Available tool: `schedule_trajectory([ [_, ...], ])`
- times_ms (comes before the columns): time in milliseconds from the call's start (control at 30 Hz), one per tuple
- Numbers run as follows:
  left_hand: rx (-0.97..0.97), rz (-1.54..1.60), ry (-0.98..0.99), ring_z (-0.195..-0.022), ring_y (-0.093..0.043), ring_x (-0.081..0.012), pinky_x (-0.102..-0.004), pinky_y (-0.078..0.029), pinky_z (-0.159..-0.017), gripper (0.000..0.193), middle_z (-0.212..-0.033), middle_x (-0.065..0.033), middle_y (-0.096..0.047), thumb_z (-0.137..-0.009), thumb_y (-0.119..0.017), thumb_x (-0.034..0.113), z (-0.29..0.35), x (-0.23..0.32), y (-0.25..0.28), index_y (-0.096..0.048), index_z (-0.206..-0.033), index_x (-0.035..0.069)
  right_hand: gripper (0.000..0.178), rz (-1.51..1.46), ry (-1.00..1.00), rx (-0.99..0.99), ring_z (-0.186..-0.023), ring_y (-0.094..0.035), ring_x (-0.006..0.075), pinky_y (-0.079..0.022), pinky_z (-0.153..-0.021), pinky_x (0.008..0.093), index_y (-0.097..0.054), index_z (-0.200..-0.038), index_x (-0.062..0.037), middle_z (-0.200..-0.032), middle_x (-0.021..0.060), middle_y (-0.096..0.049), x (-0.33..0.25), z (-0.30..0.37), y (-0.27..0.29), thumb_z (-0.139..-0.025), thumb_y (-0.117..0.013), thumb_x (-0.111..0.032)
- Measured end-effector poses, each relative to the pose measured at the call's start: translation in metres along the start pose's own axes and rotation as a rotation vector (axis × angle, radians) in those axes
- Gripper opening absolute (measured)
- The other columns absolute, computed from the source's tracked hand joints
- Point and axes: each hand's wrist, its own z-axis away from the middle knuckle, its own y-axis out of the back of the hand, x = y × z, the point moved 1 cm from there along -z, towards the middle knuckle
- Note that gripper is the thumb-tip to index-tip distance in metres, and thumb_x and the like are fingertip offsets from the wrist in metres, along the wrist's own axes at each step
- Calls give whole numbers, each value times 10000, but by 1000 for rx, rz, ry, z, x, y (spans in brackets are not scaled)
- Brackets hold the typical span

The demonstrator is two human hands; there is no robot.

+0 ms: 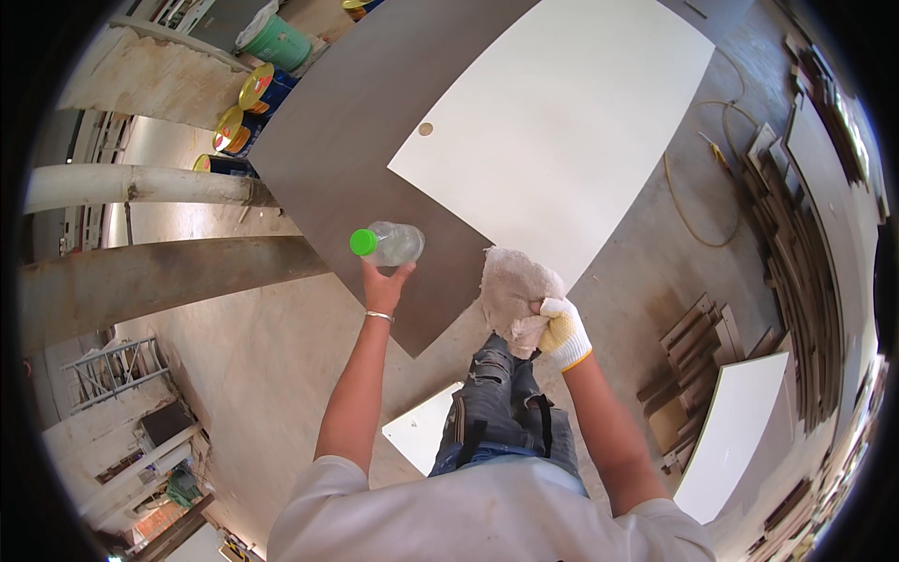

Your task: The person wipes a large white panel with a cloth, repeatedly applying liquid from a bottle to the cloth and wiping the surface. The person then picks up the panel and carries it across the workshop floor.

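Observation:
My bare left hand (382,288), with a bracelet at the wrist, is closed around the near side of a clear plastic bottle (403,244). Its green cap (363,243) points left, and I cannot tell whether the base touches the brown board (346,122) behind it. In my right hand (565,337), which wears a white and yellow work glove, a bunched greyish-pink rag (515,288) is gripped. The rag hangs by the near corner of a white panel (571,122), which lies over the brown board. A small round brown spot (426,129) marks the panel's left side.
Stacked dark boards (796,272) and a leaning white panel (735,436) stand at right. A hose (679,211) curls on the floor. Blue and yellow drums (267,89), a green bucket (278,44) and a thick beam (178,281) are at left. Another white sheet (421,431) lies by my legs.

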Motion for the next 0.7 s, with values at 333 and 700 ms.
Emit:
schedule_trajectory([
  [333, -297, -703, -606, -1136, -595, -294, -499, -415, -1038, 408, -1115, -61, -675, -742, -792, 106, -44, 157, -21, -657, -1128, 122, 594, 147, 148, -71, -1118, -648, 267, -561, -957, 434, -519, -1439, -24, -1278, 110, -639, -22, -26, -14, -865, -669, -63],
  [700, -288, -936, -760, -1024, -594, -265, -486, -392, -982, 264, -1023, -25, -671, -716, -698, 3, -56, 214, -4, -670, -958, 107, 566, 71, 162, -226, -1148, -649, 256, -553, -961, 422, -518, -1452, -38, -1300, 114, -645, -11, -33, -46, -960, -710, -243],
])
